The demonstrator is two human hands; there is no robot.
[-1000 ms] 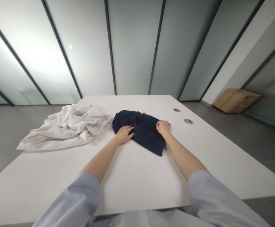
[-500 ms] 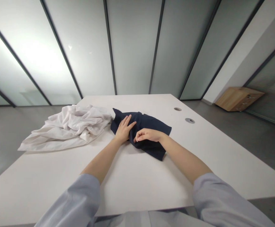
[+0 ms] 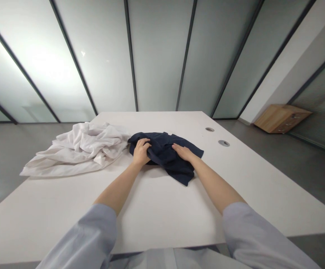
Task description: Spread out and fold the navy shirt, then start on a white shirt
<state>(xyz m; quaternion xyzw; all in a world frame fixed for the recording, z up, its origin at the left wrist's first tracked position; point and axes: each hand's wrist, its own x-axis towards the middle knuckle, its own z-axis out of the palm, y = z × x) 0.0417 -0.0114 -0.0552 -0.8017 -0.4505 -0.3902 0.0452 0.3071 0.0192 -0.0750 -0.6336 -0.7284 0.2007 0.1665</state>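
Observation:
A dark navy garment point(image 3: 176, 164) lies partly folded in the middle of the white table point(image 3: 156, 213). My left hand point(image 3: 140, 152) is curled over its left edge and grips a fold of the cloth. On top of the garment, my right hand point(image 3: 183, 152) lies flat with its fingers stretched out and pressing down. Both forearms are bare, with pale blue sleeves pushed up near the table's front edge.
A crumpled white garment point(image 3: 78, 151) is heaped on the table to the left of the navy one. Two round cable holes point(image 3: 223, 143) sit at the right of the table. A wooden cabinet point(image 3: 282, 118) stands on the floor at the far right, before glass walls.
My left hand went from flat on the navy garment to gripping its left edge. My right hand moved from a pinch near the middle to lying flat on top; the cloth is more bunched.

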